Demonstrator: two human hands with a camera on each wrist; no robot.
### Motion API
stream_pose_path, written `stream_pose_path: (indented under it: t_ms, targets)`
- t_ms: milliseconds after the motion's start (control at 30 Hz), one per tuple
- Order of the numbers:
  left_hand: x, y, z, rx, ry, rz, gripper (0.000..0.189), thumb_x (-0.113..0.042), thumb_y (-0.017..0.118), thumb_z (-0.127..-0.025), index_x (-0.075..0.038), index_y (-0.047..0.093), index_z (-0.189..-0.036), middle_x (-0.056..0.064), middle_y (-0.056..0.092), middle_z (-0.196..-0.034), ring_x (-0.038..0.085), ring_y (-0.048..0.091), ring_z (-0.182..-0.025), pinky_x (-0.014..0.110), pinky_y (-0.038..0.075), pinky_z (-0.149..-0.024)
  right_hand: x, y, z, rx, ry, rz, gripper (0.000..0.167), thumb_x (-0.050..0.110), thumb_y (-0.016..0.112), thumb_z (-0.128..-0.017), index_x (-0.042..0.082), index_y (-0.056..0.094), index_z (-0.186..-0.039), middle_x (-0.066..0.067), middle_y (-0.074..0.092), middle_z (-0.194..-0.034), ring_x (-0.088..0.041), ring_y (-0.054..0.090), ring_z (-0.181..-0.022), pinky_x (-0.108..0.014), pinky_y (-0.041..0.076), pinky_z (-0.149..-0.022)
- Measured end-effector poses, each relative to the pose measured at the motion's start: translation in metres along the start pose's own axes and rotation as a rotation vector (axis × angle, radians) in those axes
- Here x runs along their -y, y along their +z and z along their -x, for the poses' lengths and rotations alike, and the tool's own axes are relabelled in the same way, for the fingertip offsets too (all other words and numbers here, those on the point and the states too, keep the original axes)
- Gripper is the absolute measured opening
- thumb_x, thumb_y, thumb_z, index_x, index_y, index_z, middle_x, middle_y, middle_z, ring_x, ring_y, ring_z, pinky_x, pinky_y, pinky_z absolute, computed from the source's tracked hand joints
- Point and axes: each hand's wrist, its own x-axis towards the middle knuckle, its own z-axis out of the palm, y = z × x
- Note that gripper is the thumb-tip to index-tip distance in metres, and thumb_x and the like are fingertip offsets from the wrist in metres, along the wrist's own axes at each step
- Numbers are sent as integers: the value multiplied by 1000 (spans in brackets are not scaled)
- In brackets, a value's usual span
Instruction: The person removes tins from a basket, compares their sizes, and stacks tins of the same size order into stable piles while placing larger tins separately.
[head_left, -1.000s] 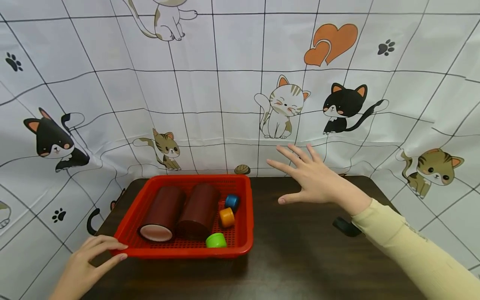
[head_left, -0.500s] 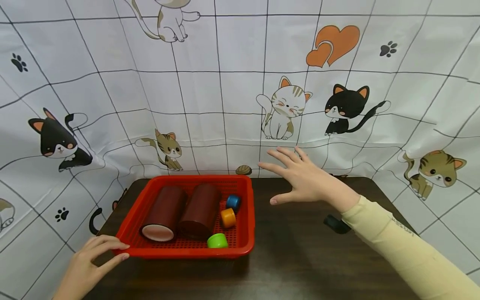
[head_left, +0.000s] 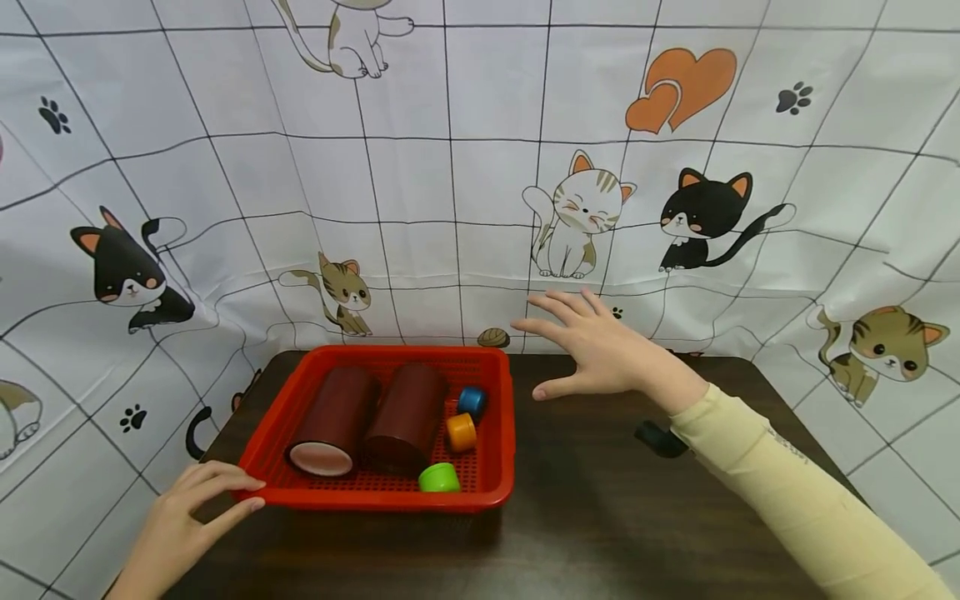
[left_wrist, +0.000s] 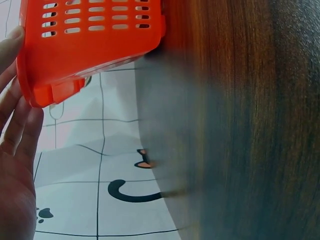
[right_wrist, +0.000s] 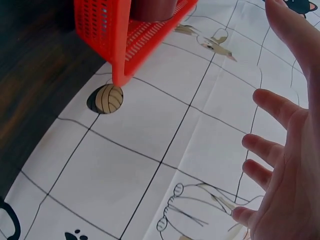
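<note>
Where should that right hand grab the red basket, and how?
Probably by the right rim of the basket, coming from the right: its raised edge offers a lip to pinch, the right hand is open on that side, and the left hand holds the near left corner.

Pale yellow right sleeve (head_left: 795, 496), dark lettering (head_left: 788, 447) too small to read, black piece (head_left: 660, 439) beside its cuff (head_left: 690, 410), bare right hand (head_left: 596, 346)
</note>
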Motion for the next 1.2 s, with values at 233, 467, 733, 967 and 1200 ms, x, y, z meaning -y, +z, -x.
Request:
stream_pose_path:
  t_ms: [233, 467, 733, 967, 1200]
  targets:
    - [2, 1, 0, -10, 31, 28, 44, -3, 91, -59, -29, 76, -91, -18, 62, -94, -11, 42, -94, 7, 36, -77, 7, 9, -15, -16, -41, -14, 88, 71, 66, -79, 34, 35, -152, -5, 28, -162, -31, 20, -151, -63, 13, -120]
    - [1, 0, -2, 0, 30, 19, 44, -4, 91, -59, -31, 76, -91, -19, 62, -94, -11, 42, -94, 8, 36, -77, 14, 16, -27, -21, -59, -43, 82, 70, 67, -79, 34, 42, -148, -7, 31, -160, -32, 25, -148, -59, 14, -121]
    - [1, -2, -3, -5, 53, 22, 46, -1, 91, -57, -28, 76, -90, -19, 62, -94, -10, 43, -95, 8, 37, -77, 20, 23, -38, -7, -83, -74, 80, 66, 71, -78, 30, 47, -145, -6, 33, -159, -31, 26, -147, -59, 14, -122]
    - [0, -4, -7, -6, 59, 44, 45, 1, 91, -58, -26, 76, -91, -16, 64, -93, -9, 44, -94, 9, 37, -78, 24, 22, -48, 27, -97, -94, 80, 60, 75, -78, 26, 48, -146, -8, 36, -158, -33, 27, -147, -58, 20, -120]
    - [-2, -3, -2, -2, 38, 9, 45, -1, 91, -59, -28, 76, -91, -18, 63, -94, -11, 43, -96, 8, 37, -79, 28, 26, -58, 102, -90, -130, 84, 55, 80, -75, 25, 47, -146, -6, 37, -157, -31, 34, -143, -53, 34, -115]
